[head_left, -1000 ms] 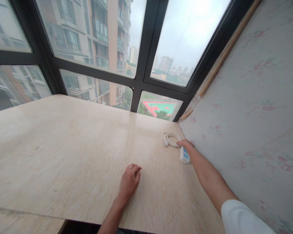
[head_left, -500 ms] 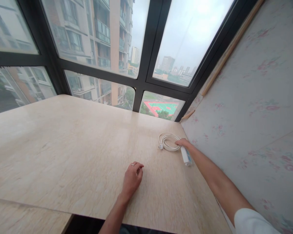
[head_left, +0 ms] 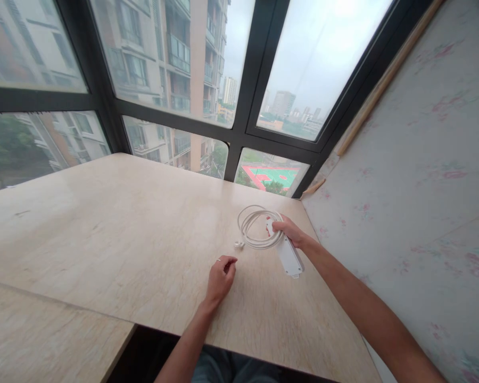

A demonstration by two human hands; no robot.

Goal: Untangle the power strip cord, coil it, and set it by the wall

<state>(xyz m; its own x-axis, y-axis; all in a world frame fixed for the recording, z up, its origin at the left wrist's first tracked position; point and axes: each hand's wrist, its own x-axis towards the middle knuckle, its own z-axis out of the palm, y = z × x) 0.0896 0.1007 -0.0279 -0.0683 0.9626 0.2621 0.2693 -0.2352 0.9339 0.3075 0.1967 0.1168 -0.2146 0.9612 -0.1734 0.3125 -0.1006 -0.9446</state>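
Note:
My right hand [head_left: 290, 232] is closed round a white power strip [head_left: 290, 260], with its looped white cable [head_left: 259, 244] gripped along with it. The strip is tilted, its plain side with small screw holes facing me, and one end sticks out below the hand. The cable's plug [head_left: 239, 244] dangles at the left of the coil, close to my left hand. My left hand [head_left: 221, 274], a ring on one finger, rests on the pale marble-look countertop [head_left: 143, 239]. Its fingers are curled in towards the thumb, and I see nothing in them.
Dark-framed windows [head_left: 239, 106] run along the back and left edges of the countertop. A wall with flowered paper [head_left: 415, 202] stands close on the right, with a loose wood strip [head_left: 313, 187] at the corner. A lower ledge [head_left: 43, 330] lies front left beside a dark gap [head_left: 147, 351].
My right hand has lifted the power strip and cable off the countertop, brought them left and towards me, and turned the strip over. My left hand stays in nearly the same place.

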